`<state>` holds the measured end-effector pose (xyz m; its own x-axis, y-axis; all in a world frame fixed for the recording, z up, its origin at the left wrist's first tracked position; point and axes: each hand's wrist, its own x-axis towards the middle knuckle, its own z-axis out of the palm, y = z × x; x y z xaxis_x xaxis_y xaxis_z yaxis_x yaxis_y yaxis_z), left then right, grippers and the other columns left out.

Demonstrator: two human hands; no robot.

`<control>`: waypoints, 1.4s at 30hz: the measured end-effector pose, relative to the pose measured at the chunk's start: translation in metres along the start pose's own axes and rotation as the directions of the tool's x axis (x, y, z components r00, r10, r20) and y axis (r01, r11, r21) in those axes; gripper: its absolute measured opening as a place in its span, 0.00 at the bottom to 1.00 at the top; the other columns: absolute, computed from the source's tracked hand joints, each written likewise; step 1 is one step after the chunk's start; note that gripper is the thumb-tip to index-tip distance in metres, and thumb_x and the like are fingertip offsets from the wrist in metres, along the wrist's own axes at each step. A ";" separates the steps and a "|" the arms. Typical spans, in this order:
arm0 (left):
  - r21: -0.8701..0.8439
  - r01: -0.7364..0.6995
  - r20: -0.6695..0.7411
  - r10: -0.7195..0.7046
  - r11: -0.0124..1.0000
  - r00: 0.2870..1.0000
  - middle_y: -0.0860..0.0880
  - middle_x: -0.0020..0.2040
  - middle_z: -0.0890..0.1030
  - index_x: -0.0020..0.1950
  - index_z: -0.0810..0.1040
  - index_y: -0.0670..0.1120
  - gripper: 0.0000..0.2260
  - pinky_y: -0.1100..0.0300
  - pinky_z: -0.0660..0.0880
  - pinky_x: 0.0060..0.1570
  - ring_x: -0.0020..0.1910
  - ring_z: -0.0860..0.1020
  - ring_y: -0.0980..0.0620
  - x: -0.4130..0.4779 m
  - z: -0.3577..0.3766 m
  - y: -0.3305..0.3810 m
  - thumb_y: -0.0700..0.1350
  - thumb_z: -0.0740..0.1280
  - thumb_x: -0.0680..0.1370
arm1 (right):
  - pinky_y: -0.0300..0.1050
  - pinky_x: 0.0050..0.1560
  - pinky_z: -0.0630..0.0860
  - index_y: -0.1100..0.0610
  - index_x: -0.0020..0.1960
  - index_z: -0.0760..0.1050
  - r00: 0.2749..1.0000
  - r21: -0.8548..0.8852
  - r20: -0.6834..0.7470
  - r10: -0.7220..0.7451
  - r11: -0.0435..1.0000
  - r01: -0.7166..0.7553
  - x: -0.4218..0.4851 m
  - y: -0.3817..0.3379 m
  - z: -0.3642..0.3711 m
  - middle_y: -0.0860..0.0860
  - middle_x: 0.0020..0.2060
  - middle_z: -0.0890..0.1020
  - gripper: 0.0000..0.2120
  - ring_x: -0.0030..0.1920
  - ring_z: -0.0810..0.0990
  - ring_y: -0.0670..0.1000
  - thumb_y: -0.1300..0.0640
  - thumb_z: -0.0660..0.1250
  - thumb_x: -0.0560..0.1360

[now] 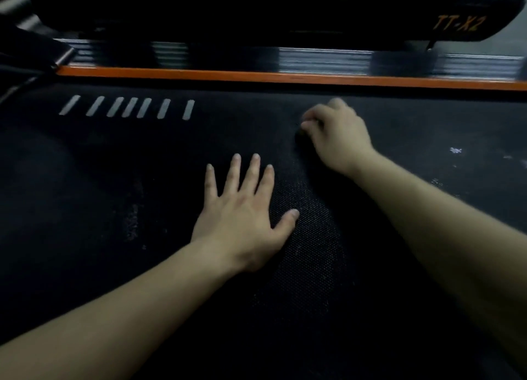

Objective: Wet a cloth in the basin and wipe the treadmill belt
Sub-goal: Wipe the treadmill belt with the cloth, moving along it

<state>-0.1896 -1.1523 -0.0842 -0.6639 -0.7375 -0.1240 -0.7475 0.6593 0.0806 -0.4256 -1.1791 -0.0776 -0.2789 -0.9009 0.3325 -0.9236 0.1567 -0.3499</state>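
My left grip [242, 217] lies flat, fingers spread, on the belt [99, 180]. Farther along it my right grip [336, 134] is curled. Whether it bunches the cloth I can't tell. Wet cloth should be limp and light, so I'd bunch it mid-fold.

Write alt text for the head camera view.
Two bare hands rest on a black treadmill belt: the left hand lies flat with fingers spread, the right hand is curled farther ahead, its contents too dark to tell. An orange strip edges the belt's far side.
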 end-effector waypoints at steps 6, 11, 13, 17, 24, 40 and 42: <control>0.014 0.000 -0.004 0.000 1.000 1.000 0.48 0.81 0.34 0.81 0.37 0.51 0.40 0.36 0.32 0.75 0.78 0.29 0.46 -0.001 0.002 0.000 0.71 0.36 0.75 | 0.57 0.64 0.71 0.49 0.58 0.78 0.996 0.010 0.001 0.086 0.996 -0.086 0.046 0.042 -0.011 0.55 0.58 0.76 0.11 0.61 0.75 0.59 0.46 0.64 0.78; 0.013 -0.003 -0.008 0.003 1.000 1.000 0.47 0.82 0.34 0.82 0.37 0.50 0.40 0.35 0.33 0.74 0.78 0.29 0.45 0.000 0.000 0.001 0.71 0.37 0.75 | 0.52 0.61 0.71 0.49 0.59 0.78 1.000 0.069 0.013 0.011 0.998 -0.012 0.050 0.019 0.008 0.52 0.57 0.76 0.13 0.58 0.74 0.55 0.46 0.64 0.78; 0.018 -0.002 -0.013 0.003 1.000 1.000 0.47 0.82 0.34 0.82 0.37 0.49 0.40 0.35 0.33 0.74 0.78 0.29 0.45 0.001 0.000 0.001 0.71 0.37 0.75 | 0.48 0.58 0.70 0.49 0.59 0.78 0.991 0.119 0.064 -0.119 0.987 0.111 0.041 0.009 0.012 0.49 0.54 0.75 0.12 0.56 0.73 0.50 0.47 0.66 0.78; 0.020 -0.011 -0.007 0.011 1.000 1.000 0.47 0.81 0.33 0.81 0.36 0.50 0.40 0.35 0.32 0.74 0.78 0.28 0.45 0.000 0.001 0.000 0.71 0.37 0.76 | 0.53 0.63 0.72 0.48 0.57 0.80 0.998 0.018 0.008 0.070 0.997 -0.070 0.071 0.038 0.001 0.52 0.56 0.76 0.13 0.60 0.75 0.57 0.43 0.65 0.77; 0.023 -0.004 -0.012 0.005 1.000 1.000 0.47 0.81 0.33 0.81 0.36 0.49 0.39 0.36 0.33 0.74 0.78 0.28 0.45 -0.001 0.000 0.001 0.70 0.37 0.76 | 0.48 0.56 0.71 0.48 0.56 0.78 0.995 0.057 0.067 -0.068 0.996 0.064 0.061 0.014 0.021 0.51 0.53 0.75 0.12 0.54 0.74 0.52 0.43 0.65 0.77; 0.022 -0.006 -0.002 0.006 1.000 1.000 0.48 0.81 0.32 0.81 0.35 0.50 0.40 0.36 0.31 0.74 0.78 0.27 0.45 -0.001 0.000 0.001 0.71 0.36 0.75 | 0.49 0.62 0.71 0.49 0.61 0.77 0.998 0.001 0.013 0.069 0.998 -0.069 0.059 0.047 -0.004 0.55 0.60 0.78 0.17 0.61 0.76 0.58 0.43 0.68 0.76; 0.021 -0.005 -0.004 0.005 1.000 1.000 0.47 0.81 0.32 0.81 0.35 0.50 0.40 0.36 0.31 0.74 0.78 0.28 0.45 -0.002 -0.001 0.001 0.71 0.37 0.75 | 0.51 0.58 0.74 0.48 0.60 0.76 0.999 -0.028 0.022 0.044 0.999 -0.043 0.056 0.037 0.004 0.54 0.58 0.77 0.16 0.58 0.77 0.58 0.41 0.66 0.76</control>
<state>-0.1895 -1.1504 -0.0830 -0.6675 -0.7349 -0.1194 -0.7437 0.6658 0.0601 -0.4740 -1.2253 -0.0757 -0.3131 -0.9020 0.2972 -0.9176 0.2066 -0.3396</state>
